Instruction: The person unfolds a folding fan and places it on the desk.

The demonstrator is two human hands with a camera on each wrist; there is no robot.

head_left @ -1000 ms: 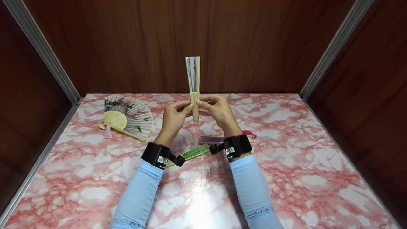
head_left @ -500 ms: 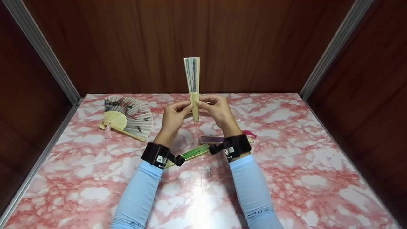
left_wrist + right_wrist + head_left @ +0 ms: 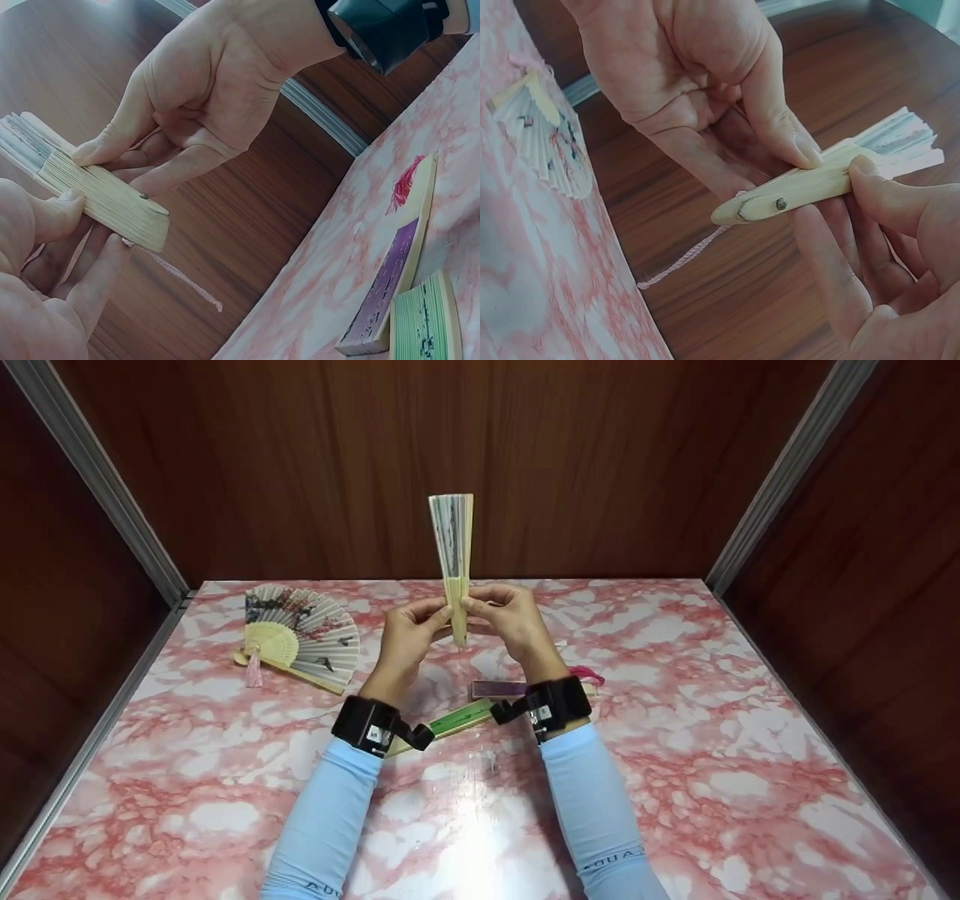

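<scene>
Raised upright above the table is a mostly folded hand fan [image 3: 453,540], with pale wooden ribs and a grey-white patterned leaf. My left hand [image 3: 409,636] pinches its ribs from the left, thumb toward me. From the right, my right hand [image 3: 519,622] pinches the same ribs between thumb and fingers. A dark rivet [image 3: 781,203] shows near the fan's lower end in the right wrist view. There, a thin pink cord [image 3: 682,260] hangs from the fan. The leaf's top edge is slightly spread.
An open fan [image 3: 304,637] with flowers and a pink tassel lies at the table's left. Below my hands lie a folded green fan [image 3: 459,718] and a folded purple fan [image 3: 499,689] with a magenta tassel [image 3: 587,675]. A wooden wall [image 3: 600,472] stands behind the pink-marbled table [image 3: 712,720].
The held fan's top has spread a little wider, its left edge moving left. Both hands keep their pinch and shift only very slightly left. The fans on the table stay put.
</scene>
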